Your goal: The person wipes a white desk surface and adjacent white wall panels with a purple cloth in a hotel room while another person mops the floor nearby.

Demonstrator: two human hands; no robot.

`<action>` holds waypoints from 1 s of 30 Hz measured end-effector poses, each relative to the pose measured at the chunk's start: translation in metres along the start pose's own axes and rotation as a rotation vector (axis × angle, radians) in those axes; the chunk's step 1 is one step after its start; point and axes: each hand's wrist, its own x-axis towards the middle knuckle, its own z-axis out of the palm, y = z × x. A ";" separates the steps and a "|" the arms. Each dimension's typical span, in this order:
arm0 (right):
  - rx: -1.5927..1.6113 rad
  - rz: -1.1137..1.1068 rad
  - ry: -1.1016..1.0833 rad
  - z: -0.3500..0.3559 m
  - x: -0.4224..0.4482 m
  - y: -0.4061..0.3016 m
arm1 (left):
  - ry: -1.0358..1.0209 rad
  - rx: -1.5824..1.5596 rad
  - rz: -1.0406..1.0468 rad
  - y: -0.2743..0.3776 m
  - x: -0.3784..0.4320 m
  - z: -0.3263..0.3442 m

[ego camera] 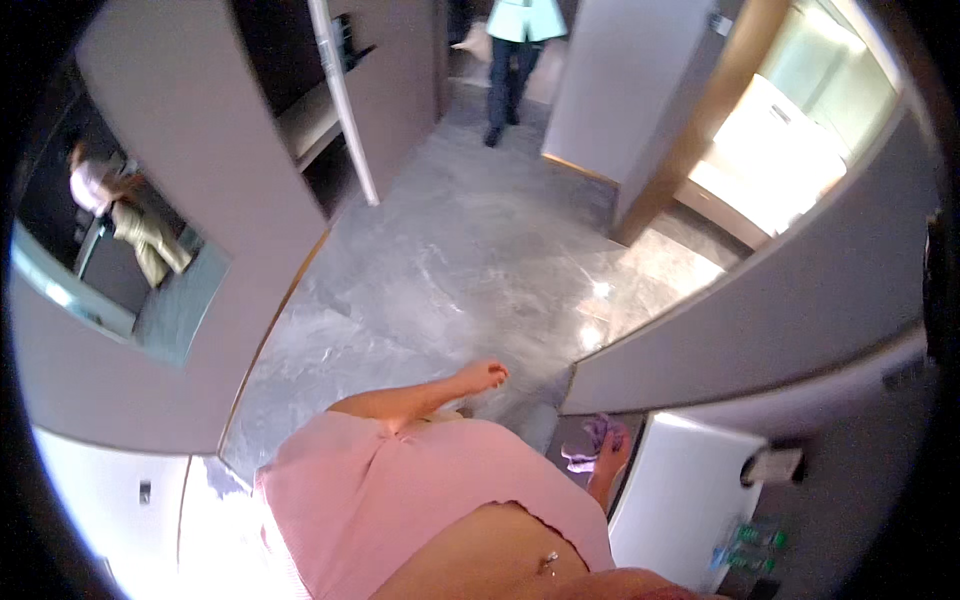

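Note:
My left hand point(482, 376) reaches across in front of my pink top point(420, 480), above the grey floor. Its fingers look loosely curled; no object shows in them, and blur hides whether they are closed. At my right side, my right hand point(616, 444) grips a crumpled purple cloth item point(597, 436). That hand is beside the near end of a white-topped surface point(667, 472).
A person point(525, 22) in a mint jacket and dark trousers stands ahead on the grey floor point(450, 247). A mirror point(169, 319) hangs on the left wall. A lit, glazed room point(810, 97) opens right. Green-capped plastic bottles point(757, 536) are near the white surface.

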 end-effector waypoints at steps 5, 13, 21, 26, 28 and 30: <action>0.078 0.050 -0.132 0.078 0.078 -0.036 | 0.322 -0.145 0.043 -0.012 0.021 -0.085; 0.195 0.145 -0.443 0.182 0.203 -0.064 | 0.434 0.014 -0.214 -0.018 0.069 -0.115; 0.418 0.429 -1.034 0.368 0.332 -0.132 | 0.501 -0.091 -0.123 0.001 0.118 -0.155; 0.098 0.198 -1.229 0.470 0.325 -0.281 | 0.786 -0.241 -0.290 -0.011 0.125 -0.218; -0.045 -0.020 -1.282 0.530 0.323 -0.288 | 0.880 -0.200 -0.268 -0.081 0.136 -0.239; -0.139 -0.160 -1.369 0.586 0.324 -0.294 | 0.895 -0.254 -0.351 -0.088 0.142 -0.275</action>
